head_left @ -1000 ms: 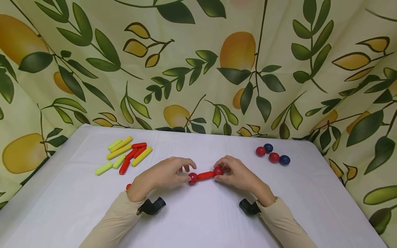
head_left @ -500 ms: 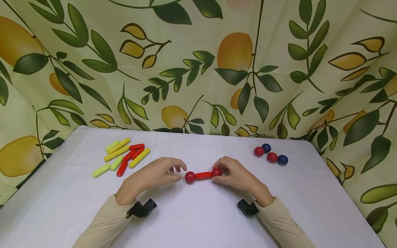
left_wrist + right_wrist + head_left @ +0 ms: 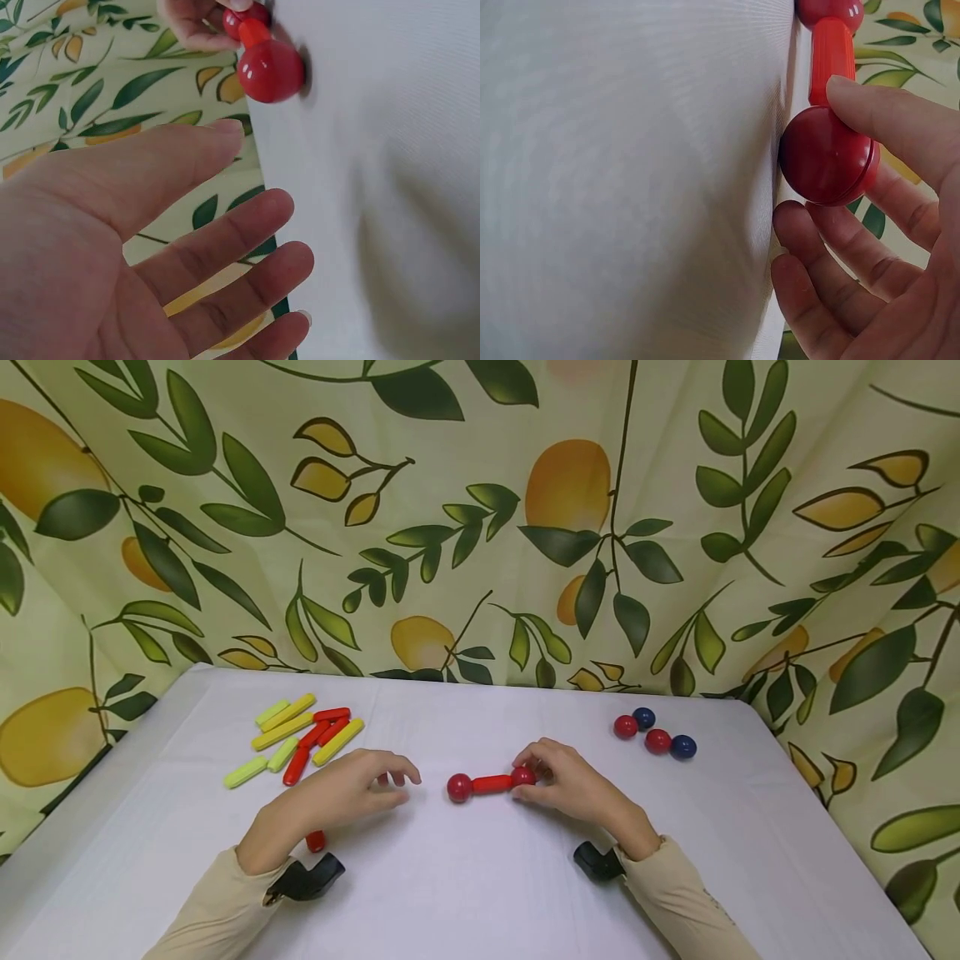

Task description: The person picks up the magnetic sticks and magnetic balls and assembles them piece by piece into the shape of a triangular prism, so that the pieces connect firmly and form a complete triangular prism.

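Note:
On the white tablecloth lies a short red stick [image 3: 492, 785] with a red ball at each end. The left red ball [image 3: 460, 787] touches the stick and stands free of any hand. My right hand [image 3: 566, 785] holds the right red ball [image 3: 826, 156] between thumb and fingers, the thumb lying close to where ball and stick meet. To the left, my left hand [image 3: 337, 793] hovers apart from the piece, its fingers loosely bent and nothing in its grasp, as the left wrist view confirms. Another red stick [image 3: 316, 842] shows partly from under the left wrist.
A loose group of red, yellow sticks [image 3: 337, 743] and light green sticks [image 3: 246, 772] lies at the back left. At the back right are two red balls [image 3: 658, 742] and two dark blue balls [image 3: 683, 747]. A fruit-patterned curtain [image 3: 465, 527] hangs behind the table.
My left hand has let go of the left red ball and drawn back to the left, uncovering it. My right hand stays at the right ball throughout.

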Demonstrator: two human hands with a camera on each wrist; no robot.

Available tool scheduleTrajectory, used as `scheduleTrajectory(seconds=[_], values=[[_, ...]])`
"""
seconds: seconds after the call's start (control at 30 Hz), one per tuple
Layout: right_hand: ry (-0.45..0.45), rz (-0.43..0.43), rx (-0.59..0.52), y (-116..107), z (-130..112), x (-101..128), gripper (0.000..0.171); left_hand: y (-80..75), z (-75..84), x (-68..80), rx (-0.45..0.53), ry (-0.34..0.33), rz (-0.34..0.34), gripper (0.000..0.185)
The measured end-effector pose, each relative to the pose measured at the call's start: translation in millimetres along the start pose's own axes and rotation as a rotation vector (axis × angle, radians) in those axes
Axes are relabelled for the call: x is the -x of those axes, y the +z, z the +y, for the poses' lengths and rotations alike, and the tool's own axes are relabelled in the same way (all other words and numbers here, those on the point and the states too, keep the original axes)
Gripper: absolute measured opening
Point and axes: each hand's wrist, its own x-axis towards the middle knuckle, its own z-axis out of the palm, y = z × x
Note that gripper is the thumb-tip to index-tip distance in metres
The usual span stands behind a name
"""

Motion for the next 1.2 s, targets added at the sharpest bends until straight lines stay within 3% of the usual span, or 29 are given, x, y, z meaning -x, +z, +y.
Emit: scheduleTrajectory(seconds=[0.3,0.53,0.67,0.97,1.2], values=[[-0.004,0.001,0.018,0,2,-1,0.03,-7.2,-7.8,15.8,0.041,-0.027,-0.028,0.024],[0.011,-0.004,0.016,1,1,-2,0.031,-13.6,-14.5,31.4,0.114,-0.101,-0.075,0.028],[0.014,-0.006,0.015,1,1,-2,0.031,-17.7,-19.8,39.0,0.102,-0.096,-0.089,0.031],[0.011,-0.002,0.013,1,3,0,0.031,-22.5,-30.7,52.5,0.089,-0.204,-0.122,0.038],[0.004,0.003,-0.002,1,1,1,0.03,-21.8,-43.3,58.2,0.099,-0.224,-0.126,0.043]])
